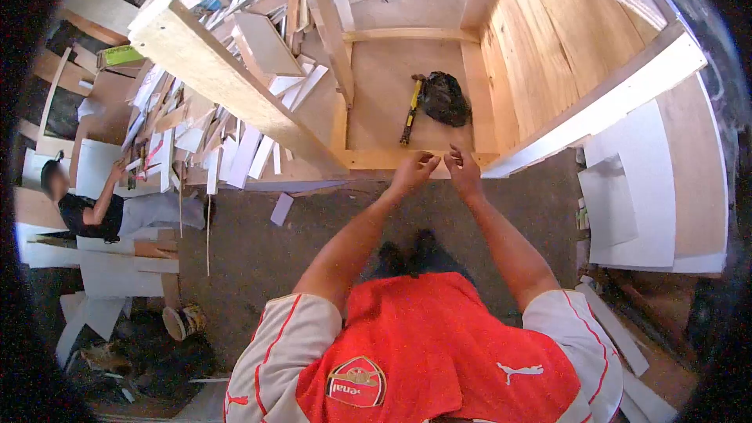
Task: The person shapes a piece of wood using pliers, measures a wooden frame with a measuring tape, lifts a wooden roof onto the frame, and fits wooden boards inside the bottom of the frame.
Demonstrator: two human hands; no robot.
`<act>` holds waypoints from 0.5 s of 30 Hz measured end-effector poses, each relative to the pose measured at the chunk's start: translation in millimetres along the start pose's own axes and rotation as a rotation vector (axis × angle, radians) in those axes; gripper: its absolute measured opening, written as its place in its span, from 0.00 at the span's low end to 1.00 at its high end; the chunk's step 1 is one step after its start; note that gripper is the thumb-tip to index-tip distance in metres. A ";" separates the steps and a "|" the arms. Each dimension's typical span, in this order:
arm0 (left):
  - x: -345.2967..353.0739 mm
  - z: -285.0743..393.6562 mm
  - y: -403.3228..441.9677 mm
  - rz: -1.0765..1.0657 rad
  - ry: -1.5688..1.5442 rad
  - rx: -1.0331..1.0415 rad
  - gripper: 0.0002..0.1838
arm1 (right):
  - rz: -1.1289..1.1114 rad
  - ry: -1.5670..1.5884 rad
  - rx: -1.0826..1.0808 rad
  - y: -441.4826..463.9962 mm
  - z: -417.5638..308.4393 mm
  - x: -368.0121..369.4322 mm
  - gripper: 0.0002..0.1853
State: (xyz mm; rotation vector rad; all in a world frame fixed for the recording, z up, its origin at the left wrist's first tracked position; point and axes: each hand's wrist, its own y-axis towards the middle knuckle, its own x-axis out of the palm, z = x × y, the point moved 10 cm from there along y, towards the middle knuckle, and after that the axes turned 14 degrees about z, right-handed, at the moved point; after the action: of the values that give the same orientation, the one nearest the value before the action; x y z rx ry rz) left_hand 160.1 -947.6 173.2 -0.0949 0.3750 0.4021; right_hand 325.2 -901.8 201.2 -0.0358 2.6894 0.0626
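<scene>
My left hand [413, 172] is just in front of the wooden frame's lower front rail [376, 159], its fingers curled inward in a pinch. Close beside it, my right hand [464, 175] has bent fingers pointing towards the left one. Whatever is between the fingertips is too small to make out. Inside the frame, a hammer [411, 112] with a yellow and black handle lies on the base panel [368, 121]. A black plastic bag [445, 100] sits against the hammer's right side.
An upright post [235, 78] rises at the frame's left, and a plank-lined side [540, 47] closes its right. Offcuts [243, 149] are heaped on the left. White boards [627, 188] lean at right. Another person [94, 211] is at the far left, near a bucket [185, 322].
</scene>
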 end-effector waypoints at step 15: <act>71.5 46.1 -74.1 0.032 -0.191 -0.119 0.16 | 0.099 -0.100 -0.247 -31.9 22.6 -63.9 0.16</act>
State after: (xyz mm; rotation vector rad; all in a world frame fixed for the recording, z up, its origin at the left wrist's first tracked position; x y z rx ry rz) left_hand 266.1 -982.0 190.4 -0.1649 0.1641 0.4614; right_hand 393.6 -931.5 207.5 0.0232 2.5667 0.4154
